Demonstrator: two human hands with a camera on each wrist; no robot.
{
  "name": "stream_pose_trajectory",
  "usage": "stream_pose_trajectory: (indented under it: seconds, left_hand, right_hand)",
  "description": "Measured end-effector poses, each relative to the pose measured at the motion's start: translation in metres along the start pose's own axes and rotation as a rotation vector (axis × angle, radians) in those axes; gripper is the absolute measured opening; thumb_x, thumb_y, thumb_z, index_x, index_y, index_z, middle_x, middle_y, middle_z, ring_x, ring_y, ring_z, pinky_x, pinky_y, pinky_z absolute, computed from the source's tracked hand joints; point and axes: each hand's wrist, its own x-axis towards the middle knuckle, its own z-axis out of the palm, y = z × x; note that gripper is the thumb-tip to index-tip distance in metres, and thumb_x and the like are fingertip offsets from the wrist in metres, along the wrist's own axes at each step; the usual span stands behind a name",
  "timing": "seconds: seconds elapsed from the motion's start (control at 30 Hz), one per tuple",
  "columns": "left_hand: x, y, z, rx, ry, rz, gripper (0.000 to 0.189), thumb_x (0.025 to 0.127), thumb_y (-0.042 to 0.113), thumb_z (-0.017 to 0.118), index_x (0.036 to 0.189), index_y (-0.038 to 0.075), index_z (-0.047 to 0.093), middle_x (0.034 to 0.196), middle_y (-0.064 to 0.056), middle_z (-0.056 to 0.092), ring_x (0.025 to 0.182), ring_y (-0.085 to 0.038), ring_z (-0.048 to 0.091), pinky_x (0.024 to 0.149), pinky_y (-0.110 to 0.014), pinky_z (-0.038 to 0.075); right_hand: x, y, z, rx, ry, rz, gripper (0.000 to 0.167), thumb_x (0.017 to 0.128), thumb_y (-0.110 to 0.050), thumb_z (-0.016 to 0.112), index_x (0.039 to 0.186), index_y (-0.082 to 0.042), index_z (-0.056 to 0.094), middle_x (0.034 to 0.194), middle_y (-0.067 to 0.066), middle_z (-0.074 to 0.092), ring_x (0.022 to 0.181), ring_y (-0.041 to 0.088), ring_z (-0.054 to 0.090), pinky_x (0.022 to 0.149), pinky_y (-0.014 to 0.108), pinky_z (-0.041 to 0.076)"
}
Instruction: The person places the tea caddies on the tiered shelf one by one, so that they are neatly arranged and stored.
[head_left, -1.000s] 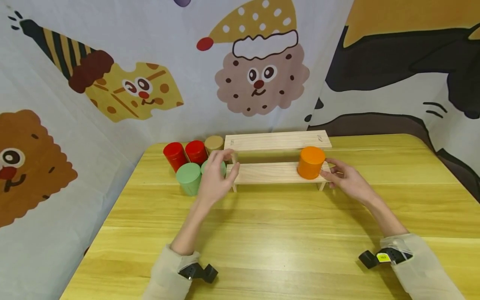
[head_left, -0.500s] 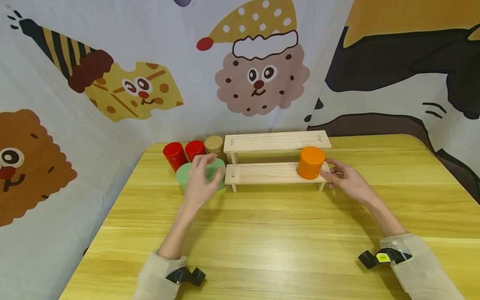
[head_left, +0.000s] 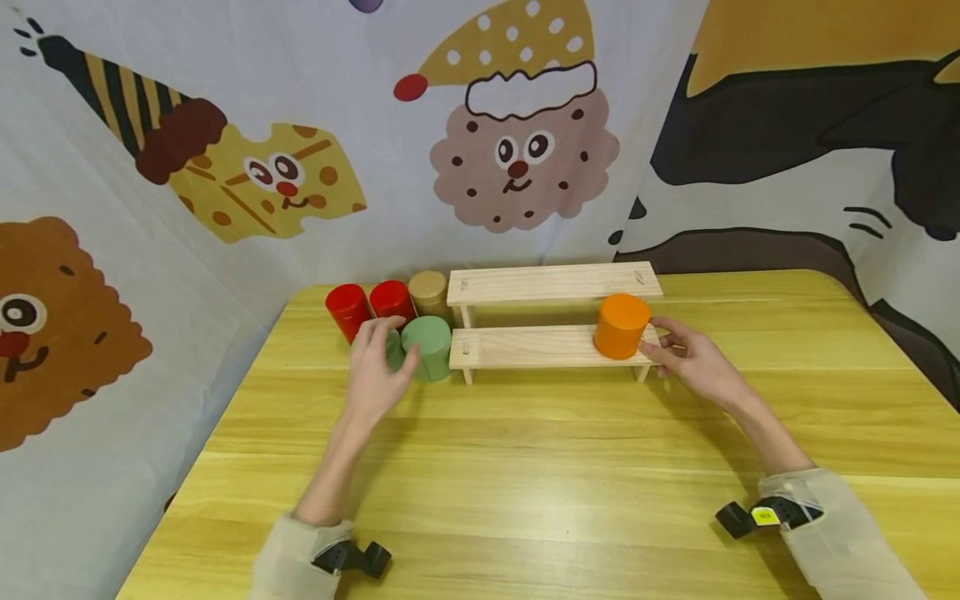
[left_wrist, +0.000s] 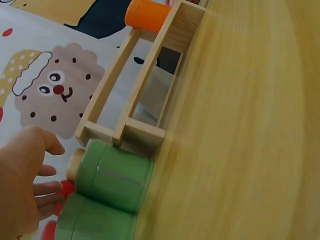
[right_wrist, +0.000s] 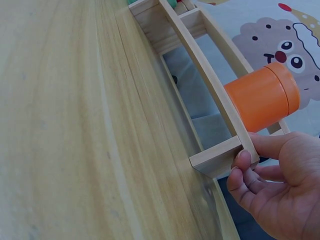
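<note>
My left hand (head_left: 371,375) hovers over the left green canister (head_left: 393,350), partly hiding it. Its fingers are loosely curved and hold nothing; in the left wrist view they stand apart from both green canisters. The right green canister (head_left: 427,350) is beside it, close to the left end of a two-tier wooden rack (head_left: 532,346). At the rack's other end, my right hand (head_left: 697,362) pinches the end of the lower board, thumb and fingers around it in the right wrist view. An orange canister (head_left: 622,327) stands upright on that board, close to the right fingers.
Behind the green canisters stand two red canisters (head_left: 347,310) and a tan canister (head_left: 430,287). The rack's upper board (head_left: 555,282) bears nothing. A cartoon-printed cloth (head_left: 300,242) hangs behind the wooden table (head_left: 525,483).
My left hand has moved left and slightly down, from the rack's left end to over the left green canister, uncovering the right one. The right hand and orange canister have stayed in place.
</note>
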Motion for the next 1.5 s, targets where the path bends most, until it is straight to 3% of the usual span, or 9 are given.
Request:
stream_pose_trajectory:
  seconds: [0.4, 0.7, 0.97, 1.23, 1.5]
  left_hand:
    - [-0.005, -0.024, -0.015, 0.074, 0.010, -0.087, 0.051, 0.086, 0.013, 0.073, 0.131, -0.004, 0.056, 0.126, -0.025, 0.047, 0.115, -0.041, 0.047, 0.099, -0.055, 0.039]
    - [-0.006, -0.032, -0.018, 0.124, -0.079, -0.198, 0.066, 0.087, 0.021, 0.074, 0.142, 0.000, 0.044, 0.135, -0.026, 0.039, 0.118, -0.043, 0.046, 0.098, -0.058, 0.043]
    - [-0.007, -0.038, -0.019, 0.115, -0.181, -0.289, 0.078, 0.089, 0.023, 0.073, 0.151, 0.002, 0.032, 0.141, -0.030, 0.035, 0.120, -0.045, 0.048, 0.100, -0.060, 0.044]
    - [-0.006, -0.043, -0.020, 0.099, -0.193, -0.280, 0.083, 0.087, 0.024, 0.077, 0.152, 0.002, 0.030, 0.144, -0.029, 0.037, 0.122, -0.044, 0.047, 0.102, -0.060, 0.043]
    - [-0.004, -0.044, -0.023, 0.062, -0.112, -0.231, 0.079, 0.081, 0.018, 0.084, 0.144, -0.002, 0.042, 0.139, -0.024, 0.049, 0.121, -0.041, 0.051, 0.100, -0.058, 0.044]
  right_hand:
    - [0.000, 0.001, 0.000, 0.008, -0.008, -0.008, 0.072, 0.104, -0.029, 0.058, 0.156, 0.007, 0.023, 0.109, 0.020, 0.053, 0.076, 0.024, 0.060, 0.062, 0.030, 0.052]
    - [0.001, 0.002, -0.001, 0.006, 0.001, -0.001, 0.073, 0.104, -0.030, 0.059, 0.156, 0.007, 0.023, 0.110, 0.020, 0.053, 0.077, 0.022, 0.061, 0.062, 0.029, 0.052]
    - [0.001, 0.003, -0.001, 0.007, -0.006, 0.003, 0.074, 0.104, -0.030, 0.059, 0.156, 0.007, 0.021, 0.108, 0.019, 0.054, 0.076, 0.023, 0.061, 0.061, 0.029, 0.051]
    - [0.001, 0.002, -0.001, 0.003, -0.001, 0.010, 0.074, 0.104, -0.031, 0.059, 0.156, 0.007, 0.022, 0.111, 0.020, 0.053, 0.078, 0.021, 0.061, 0.063, 0.029, 0.052]
    - [0.001, 0.001, -0.001, 0.002, -0.005, 0.013, 0.075, 0.104, -0.031, 0.059, 0.156, 0.008, 0.021, 0.109, 0.020, 0.054, 0.077, 0.019, 0.060, 0.063, 0.029, 0.051]
